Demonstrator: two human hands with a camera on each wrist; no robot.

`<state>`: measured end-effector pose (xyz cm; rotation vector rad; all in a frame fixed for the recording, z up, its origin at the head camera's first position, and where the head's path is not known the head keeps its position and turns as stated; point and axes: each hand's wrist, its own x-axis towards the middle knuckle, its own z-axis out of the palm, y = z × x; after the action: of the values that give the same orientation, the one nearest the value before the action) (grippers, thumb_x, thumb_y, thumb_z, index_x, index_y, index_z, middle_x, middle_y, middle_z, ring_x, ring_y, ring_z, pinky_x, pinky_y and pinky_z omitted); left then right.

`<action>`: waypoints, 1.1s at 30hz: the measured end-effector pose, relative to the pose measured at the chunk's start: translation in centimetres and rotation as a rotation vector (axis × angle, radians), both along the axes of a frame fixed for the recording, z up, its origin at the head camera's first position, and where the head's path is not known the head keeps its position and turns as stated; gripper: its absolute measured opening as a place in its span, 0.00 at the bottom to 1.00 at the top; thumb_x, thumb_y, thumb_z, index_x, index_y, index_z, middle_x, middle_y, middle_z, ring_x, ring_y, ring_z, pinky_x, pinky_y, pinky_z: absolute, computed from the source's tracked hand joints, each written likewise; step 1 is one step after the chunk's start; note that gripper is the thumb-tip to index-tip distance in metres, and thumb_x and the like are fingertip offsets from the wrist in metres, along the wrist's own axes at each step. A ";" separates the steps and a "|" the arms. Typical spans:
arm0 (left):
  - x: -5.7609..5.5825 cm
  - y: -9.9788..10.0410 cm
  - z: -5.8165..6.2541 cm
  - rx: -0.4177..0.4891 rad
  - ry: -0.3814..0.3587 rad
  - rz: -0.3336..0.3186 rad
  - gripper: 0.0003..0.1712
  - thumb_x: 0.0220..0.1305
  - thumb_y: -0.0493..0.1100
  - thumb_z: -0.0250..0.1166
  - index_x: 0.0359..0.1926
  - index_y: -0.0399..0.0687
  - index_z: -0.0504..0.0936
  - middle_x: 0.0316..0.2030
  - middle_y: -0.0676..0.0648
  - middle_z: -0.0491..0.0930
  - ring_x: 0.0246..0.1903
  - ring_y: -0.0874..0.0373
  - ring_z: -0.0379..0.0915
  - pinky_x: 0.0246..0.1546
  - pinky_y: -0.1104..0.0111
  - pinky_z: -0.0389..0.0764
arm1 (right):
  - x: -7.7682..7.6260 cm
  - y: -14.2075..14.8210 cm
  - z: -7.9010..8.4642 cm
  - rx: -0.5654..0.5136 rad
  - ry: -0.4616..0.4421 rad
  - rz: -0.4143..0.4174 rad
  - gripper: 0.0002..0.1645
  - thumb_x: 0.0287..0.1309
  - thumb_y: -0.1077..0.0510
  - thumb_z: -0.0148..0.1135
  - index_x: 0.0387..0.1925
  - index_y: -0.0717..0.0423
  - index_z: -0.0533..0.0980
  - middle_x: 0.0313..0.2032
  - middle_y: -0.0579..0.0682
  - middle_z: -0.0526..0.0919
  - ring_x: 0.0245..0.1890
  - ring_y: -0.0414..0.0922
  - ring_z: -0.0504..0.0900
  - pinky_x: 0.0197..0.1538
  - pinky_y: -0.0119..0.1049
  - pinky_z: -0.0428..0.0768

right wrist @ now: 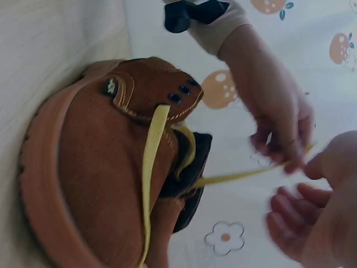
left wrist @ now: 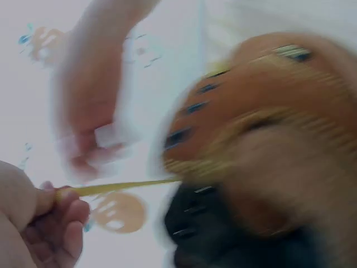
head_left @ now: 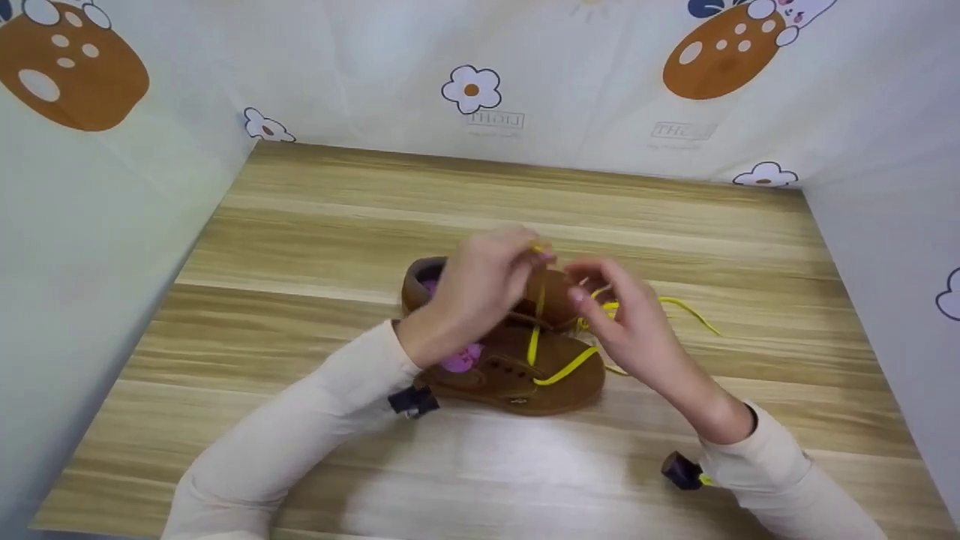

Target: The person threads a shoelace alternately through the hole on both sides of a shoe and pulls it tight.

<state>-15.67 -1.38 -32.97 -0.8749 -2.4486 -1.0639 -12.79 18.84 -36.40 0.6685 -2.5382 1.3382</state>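
A brown shoe (head_left: 555, 397) with a row of dark eyelets lies on its base in the head view, toe to the right. Its yellow lace (head_left: 568, 366) runs through the front eyelets. With thumb and fingertips my left hand (head_left: 480, 289) pinches one end of that lace above the shoe, and the stretch below it is taut in the right wrist view. Just to the right, my right hand (head_left: 634, 322) hovers with loosely bent fingers and nothing between them, close to the left fingertips. The other lace end (right wrist: 149, 162) hangs across the toe.
A second brown shoe (head_left: 555, 292) stands directly behind the first, partly hidden by my left hand. Loose yellow lace (head_left: 690, 309) trails on the wood-grain table (head_left: 337, 217) to the right. A patterned curtain (head_left: 570, 82) encloses the back and sides.
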 end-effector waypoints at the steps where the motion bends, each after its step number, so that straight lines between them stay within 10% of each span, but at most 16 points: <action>1: -0.2 -0.3 0.6 0.085 -0.021 -0.015 0.08 0.69 0.40 0.61 0.37 0.43 0.87 0.32 0.47 0.88 0.30 0.59 0.84 0.36 0.74 0.83 | 0.1 0.4 -0.5 0.058 -0.049 0.033 0.16 0.64 0.59 0.63 0.52 0.59 0.77 0.44 0.50 0.84 0.44 0.42 0.81 0.48 0.36 0.80; 7: -0.6 -1.5 4.3 0.563 -0.192 -0.093 0.10 0.68 0.37 0.61 0.37 0.35 0.86 0.29 0.40 0.87 0.28 0.59 0.83 0.36 0.66 0.86 | 0.9 1.8 -3.1 0.394 -0.148 0.179 0.32 0.54 0.48 0.73 0.58 0.55 0.75 0.57 0.50 0.80 0.60 0.51 0.76 0.65 0.52 0.73; 13: -0.8 -2.3 7.0 0.795 -0.088 -0.126 0.09 0.68 0.34 0.61 0.37 0.31 0.86 0.28 0.42 0.87 0.28 0.53 0.85 0.37 0.57 0.86 | 0.9 2.6 -3.0 0.478 -0.095 0.179 0.32 0.46 0.53 0.78 0.55 0.51 0.78 0.55 0.48 0.82 0.61 0.51 0.76 0.66 0.52 0.71; 22: -0.3 -2.1 5.6 0.713 -0.265 -0.209 0.09 0.68 0.34 0.61 0.39 0.31 0.85 0.35 0.39 0.88 0.33 0.50 0.85 0.43 0.59 0.86 | 0.5 2.2 -3.3 0.431 -0.041 0.152 0.06 0.54 0.61 0.71 0.33 0.49 0.81 0.36 0.41 0.85 0.42 0.42 0.82 0.52 0.43 0.78; 33: 1.8 -2.0 3.4 0.410 -0.227 -0.362 0.10 0.67 0.41 0.64 0.42 0.40 0.88 0.39 0.45 0.89 0.40 0.62 0.86 0.44 0.68 0.86 | 0.3 0.6 -0.7 -0.112 0.000 0.105 0.23 0.63 0.66 0.62 0.60 0.56 0.75 0.53 0.51 0.84 0.52 0.44 0.82 0.58 0.37 0.78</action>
<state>-13.91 -3.42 -29.58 -1.1284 -2.1534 -1.8028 -12.47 19.45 -37.10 0.7889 -2.4368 1.5013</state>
